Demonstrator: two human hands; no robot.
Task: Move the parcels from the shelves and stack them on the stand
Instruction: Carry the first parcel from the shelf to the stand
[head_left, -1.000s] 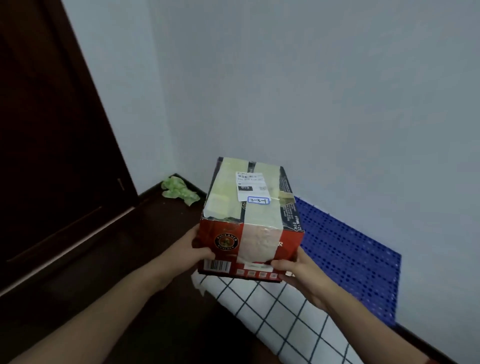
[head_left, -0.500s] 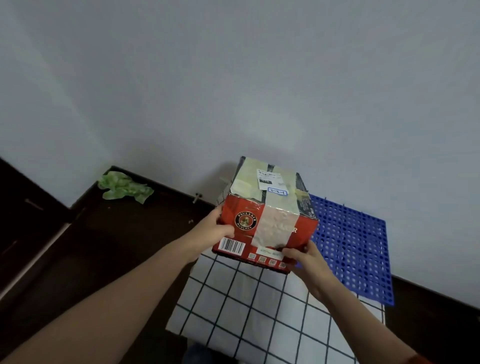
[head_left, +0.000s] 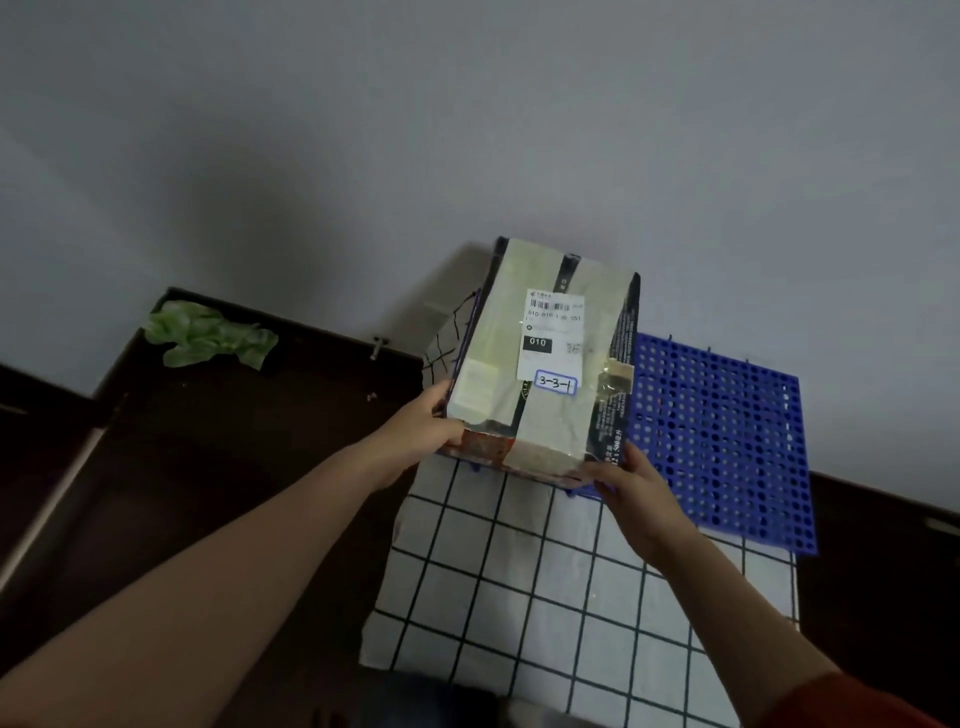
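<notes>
You've got the parcel (head_left: 545, 364) by its near corners, left hand (head_left: 423, 423) and right hand (head_left: 631, 480) each curled round an edge. It's at the far end of the checked cloth (head_left: 519, 571), overlapping the blue stand (head_left: 727, 441) by the wall.

The dark floor (head_left: 234, 467) carries a blue perforated stand (head_left: 727, 441), set flat against the wall. A white checked cloth (head_left: 519, 597) overlaps the stand's left part. A taped parcel (head_left: 545, 358) sits at the cloth's far edge; contact is not confirmable. A crumpled green scrap (head_left: 208, 338) lies in the corner.
</notes>
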